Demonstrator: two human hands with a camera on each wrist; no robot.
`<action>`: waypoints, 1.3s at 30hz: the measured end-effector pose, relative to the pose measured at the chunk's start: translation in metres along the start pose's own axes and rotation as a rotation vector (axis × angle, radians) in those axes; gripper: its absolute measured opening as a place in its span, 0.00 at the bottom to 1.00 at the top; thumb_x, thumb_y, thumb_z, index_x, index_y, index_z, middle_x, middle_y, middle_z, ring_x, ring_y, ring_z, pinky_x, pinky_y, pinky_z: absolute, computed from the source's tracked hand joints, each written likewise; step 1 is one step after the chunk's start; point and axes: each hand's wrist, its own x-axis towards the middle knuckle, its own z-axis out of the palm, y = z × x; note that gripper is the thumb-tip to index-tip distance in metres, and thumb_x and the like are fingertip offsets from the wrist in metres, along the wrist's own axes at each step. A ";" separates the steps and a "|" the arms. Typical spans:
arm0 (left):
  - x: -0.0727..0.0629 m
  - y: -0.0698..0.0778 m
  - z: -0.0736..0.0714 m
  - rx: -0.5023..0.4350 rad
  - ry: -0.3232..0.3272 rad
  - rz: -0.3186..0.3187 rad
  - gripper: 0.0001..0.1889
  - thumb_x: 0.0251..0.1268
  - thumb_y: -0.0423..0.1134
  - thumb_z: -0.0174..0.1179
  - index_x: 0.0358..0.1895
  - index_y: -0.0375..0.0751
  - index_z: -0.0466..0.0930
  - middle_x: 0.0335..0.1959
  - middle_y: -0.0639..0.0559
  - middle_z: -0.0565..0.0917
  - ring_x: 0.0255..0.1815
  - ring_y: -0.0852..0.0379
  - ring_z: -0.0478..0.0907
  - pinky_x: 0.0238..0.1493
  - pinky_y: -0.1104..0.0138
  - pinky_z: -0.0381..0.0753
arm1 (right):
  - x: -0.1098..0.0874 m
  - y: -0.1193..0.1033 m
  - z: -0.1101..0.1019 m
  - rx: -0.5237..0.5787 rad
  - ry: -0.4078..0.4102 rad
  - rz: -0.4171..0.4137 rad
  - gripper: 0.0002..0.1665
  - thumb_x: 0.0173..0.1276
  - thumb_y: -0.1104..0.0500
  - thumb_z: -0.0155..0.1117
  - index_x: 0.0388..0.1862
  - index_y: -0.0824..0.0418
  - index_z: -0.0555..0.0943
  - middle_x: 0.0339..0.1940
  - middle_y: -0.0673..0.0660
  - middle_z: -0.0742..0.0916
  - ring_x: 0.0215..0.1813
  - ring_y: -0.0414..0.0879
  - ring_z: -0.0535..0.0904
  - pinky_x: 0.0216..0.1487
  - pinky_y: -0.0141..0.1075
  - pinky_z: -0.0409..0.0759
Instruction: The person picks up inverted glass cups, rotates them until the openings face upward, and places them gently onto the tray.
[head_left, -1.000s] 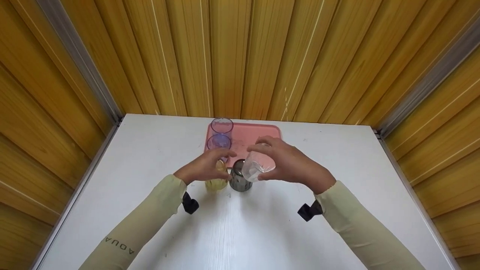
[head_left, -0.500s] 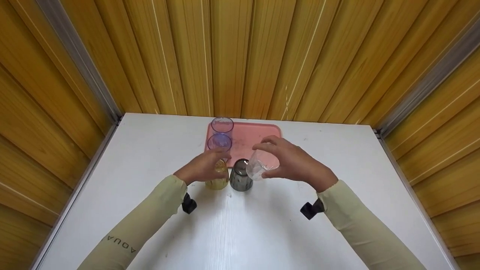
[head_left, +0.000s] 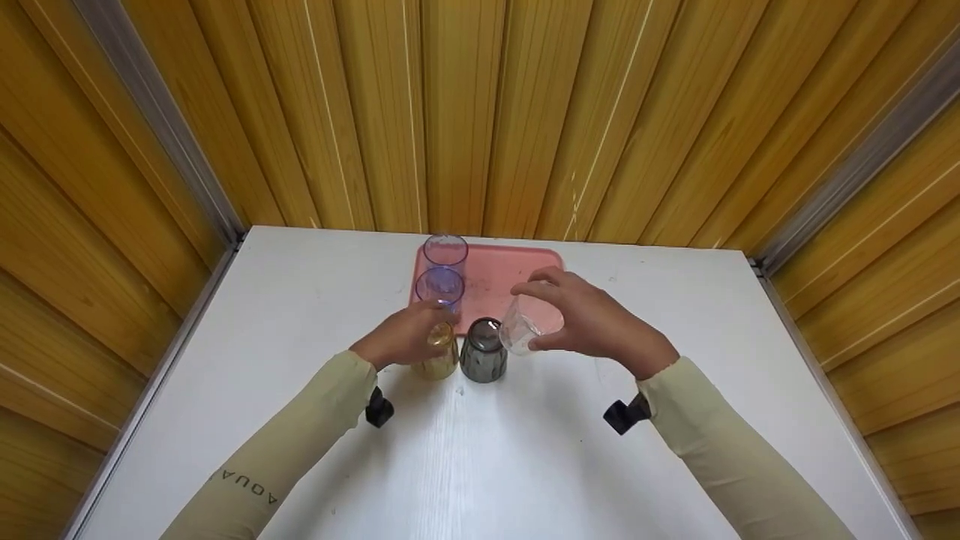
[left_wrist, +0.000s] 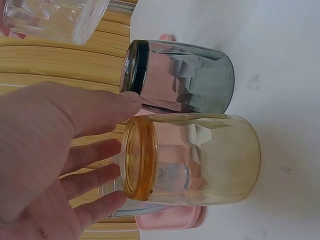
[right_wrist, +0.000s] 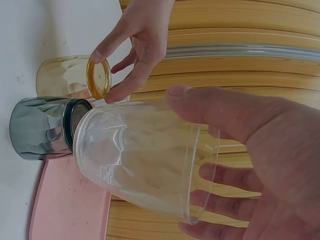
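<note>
My right hand (head_left: pixel 581 319) holds a clear tumbler (right_wrist: pixel 145 155), tilted, with its thick end toward an upturned smoky grey tumbler (head_left: pixel 484 350). In the right wrist view, the thumb lies along its side and the fingers reach behind its wide rim. My left hand (head_left: pixel 403 335) is at the top of an upturned amber tumbler (left_wrist: pixel 200 160), which stands beside the grey one. Its thumb and fingers are spread on either side of the amber ring, fingers fairly straight, tips right at the ring. Part of the amber tumbler is hidden by this hand in the head view.
Behind the front tumblers lies a pink tray (head_left: pixel 499 262) on the white table (head_left: pixel 652 300). Two bluish-purple tumblers, the far one (head_left: pixel 445 251) and the near one (head_left: pixel 440 285), stand along the tray's left side. Wood-look panels (head_left: pixel 480 112) wall in the table.
My left hand has drawn left from between the front tumblers to the amber one, its finger spread narrowing. My right hand has shifted right with the clear tumbler, away from the grey one.
</note>
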 end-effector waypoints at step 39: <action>0.010 0.003 -0.013 -0.040 -0.026 -0.134 0.19 0.51 0.31 0.72 0.49 0.47 0.86 0.46 0.51 0.88 0.47 0.52 0.85 0.49 0.60 0.85 | 0.026 0.048 0.006 0.002 0.050 0.212 0.46 0.55 0.50 0.76 0.72 0.45 0.66 0.72 0.57 0.67 0.71 0.58 0.65 0.66 0.58 0.71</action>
